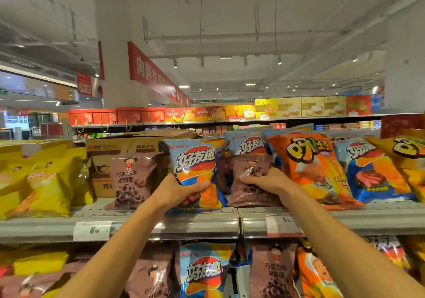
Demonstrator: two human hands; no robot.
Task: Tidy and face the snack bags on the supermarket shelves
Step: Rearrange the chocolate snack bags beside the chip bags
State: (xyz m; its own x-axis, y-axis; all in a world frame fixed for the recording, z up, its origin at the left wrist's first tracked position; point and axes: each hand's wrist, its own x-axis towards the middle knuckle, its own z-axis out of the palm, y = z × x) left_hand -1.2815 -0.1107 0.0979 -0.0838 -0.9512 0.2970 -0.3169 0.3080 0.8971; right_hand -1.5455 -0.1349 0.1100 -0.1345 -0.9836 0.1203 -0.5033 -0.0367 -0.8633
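Note:
My left hand [181, 188] grips a blue chip bag [195, 159] low down; the bag stands upright on the top shelf [207, 224], label facing me. My right hand [264, 180] clutches a brown chocolate-ring bag [250, 196] just to its right, crumpling the front. Another brown bag [132, 178] stands to the left, untouched. An orange potato-stick bag [310, 166] leans to the right of my right hand.
Yellow bags [43, 178] fill the shelf's left end, and a cardboard carton [128, 146] sits behind the brown bag. More blue and yellow bags [377, 171] lean at the right. The lower shelf holds brown, blue and orange bags [202, 272]. Price tags [92, 230] hang on the shelf edge.

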